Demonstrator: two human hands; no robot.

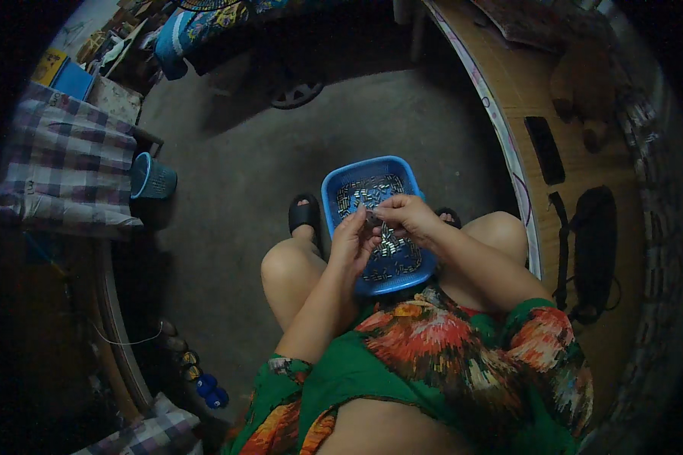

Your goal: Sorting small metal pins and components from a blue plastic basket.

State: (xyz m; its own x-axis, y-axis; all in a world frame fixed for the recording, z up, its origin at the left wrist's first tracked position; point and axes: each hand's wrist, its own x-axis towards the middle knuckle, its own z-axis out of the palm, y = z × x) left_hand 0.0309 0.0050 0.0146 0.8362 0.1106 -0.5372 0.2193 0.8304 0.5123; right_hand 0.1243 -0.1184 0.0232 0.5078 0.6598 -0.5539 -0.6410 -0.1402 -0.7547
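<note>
A blue plastic basket (328, 199) sits between my knees, with many small shiny metal cylinders (393, 244) scattered over its bottom. Above it my two hands come together, fingertips almost touching. My left hand (352, 241) is closed, its thumb and fingers pinching at a small dark piece. From the right, my right hand (407, 215) reaches over with thumb and forefinger pinched at the same spot. What lies between the fingertips is too small and dim to name.
At the right runs a wooden bench (542, 227) bearing a dark phone (545, 150) and a black bag (593, 250). A blue wastebasket (153, 177) stands at the left beside a checked cloth (72, 159). Blue-and-dark shoes or balls (211, 390) lie on the floor at lower left.
</note>
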